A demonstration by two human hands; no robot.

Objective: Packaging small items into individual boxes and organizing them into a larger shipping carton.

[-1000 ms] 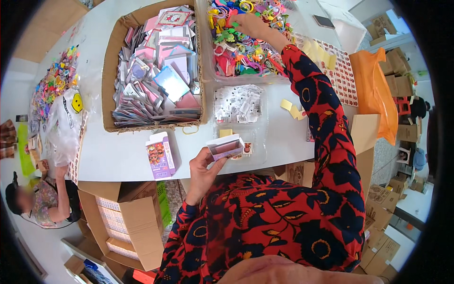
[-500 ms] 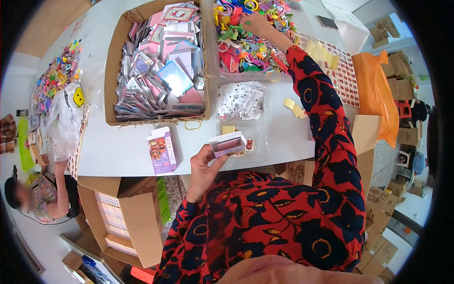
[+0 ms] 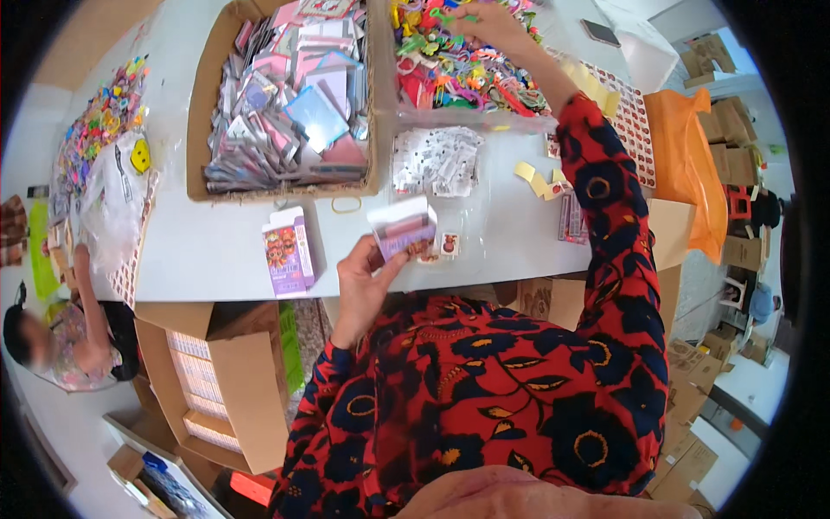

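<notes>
Pink and white, a small open carton (image 3: 401,228) is pinched in the left hand (image 3: 363,281) at the near edge of the white table (image 3: 207,251), its long axis running left to right, open flap tilted up toward the far side; the thumb and fingers close narrowly round its lower corner. The right hand (image 3: 484,22) is stretched far out over the tray of bright plastic trinkets (image 3: 458,73), fingers curled down among them; whether it grips one I cannot tell. So the carton lies near and left of that hand, well apart from it. A second purple carton (image 3: 288,251) lies flat just left of the held one; a cardboard box of packets (image 3: 285,95) sits beyond.
</notes>
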